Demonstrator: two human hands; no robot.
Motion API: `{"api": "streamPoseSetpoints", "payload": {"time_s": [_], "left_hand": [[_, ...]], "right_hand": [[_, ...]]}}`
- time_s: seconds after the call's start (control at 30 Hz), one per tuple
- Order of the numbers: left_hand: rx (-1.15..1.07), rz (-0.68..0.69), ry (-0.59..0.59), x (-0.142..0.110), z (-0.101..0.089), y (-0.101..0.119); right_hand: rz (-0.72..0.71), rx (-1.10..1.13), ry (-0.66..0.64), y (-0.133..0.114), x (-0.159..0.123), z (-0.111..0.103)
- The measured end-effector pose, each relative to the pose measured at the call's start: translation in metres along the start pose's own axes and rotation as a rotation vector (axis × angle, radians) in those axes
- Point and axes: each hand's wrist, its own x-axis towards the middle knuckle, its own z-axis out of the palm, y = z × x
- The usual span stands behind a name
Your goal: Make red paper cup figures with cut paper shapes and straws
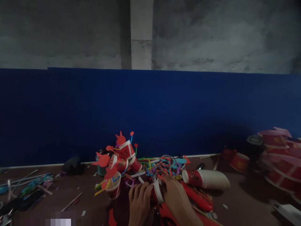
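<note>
A red paper cup [158, 192] with a white rim lies tilted between my two hands, low in the middle of the head view. My left hand [140, 199] is closed around the cup's left side, its fingers curled. On the other side, my right hand [175, 196] has its fingers bent at the white rim; the fingertips are partly hidden. Just left stand several red cups decorated with paper cut-outs and coloured strips, among them an upright cup [113, 188]. A pile of colourful strips and paper pieces [162, 164] lies right behind my hands.
A stack of paper cups [211, 179] lies on its side at the right. Farther right are a red cup [240, 161] and blurred red drum-like crafts [284, 169]. Strips and scraps [35, 183] litter the left of the table. A blue panel [150, 110] borders the back.
</note>
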Motion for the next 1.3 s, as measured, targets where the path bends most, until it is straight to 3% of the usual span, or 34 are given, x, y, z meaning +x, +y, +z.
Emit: {"api": "streamPoseSetpoints", "payload": {"time_s": [0.37,0.57,0.7,0.8,1.07,1.17,1.3], "left_hand": [[-0.034,0.130,-0.032,-0.003,0.000,0.002],[-0.037,0.009,-0.003,0.000,0.002,0.001],[0.035,-0.058,-0.067,0.004,-0.003,-0.001],[0.067,-0.095,-0.121,0.005,-0.005,-0.002],[-0.012,-0.102,-0.161,-0.006,0.005,0.002],[-0.054,-0.192,-0.208,-0.009,0.005,-0.005],[-0.255,-0.430,-0.193,-0.003,0.002,-0.009]], "right_hand": [[0.018,0.027,-0.024,0.006,0.002,0.004],[0.015,-0.097,-0.104,0.001,-0.009,-0.014],[0.081,-0.252,-0.242,0.002,-0.023,-0.038],[0.079,-0.293,-0.229,0.003,-0.030,-0.047],[0.001,-0.375,-0.287,-0.019,-0.031,-0.034],[-0.054,-0.224,-0.280,-0.015,-0.039,-0.037],[-0.111,0.364,-0.145,-0.001,-0.037,-0.053]]}}
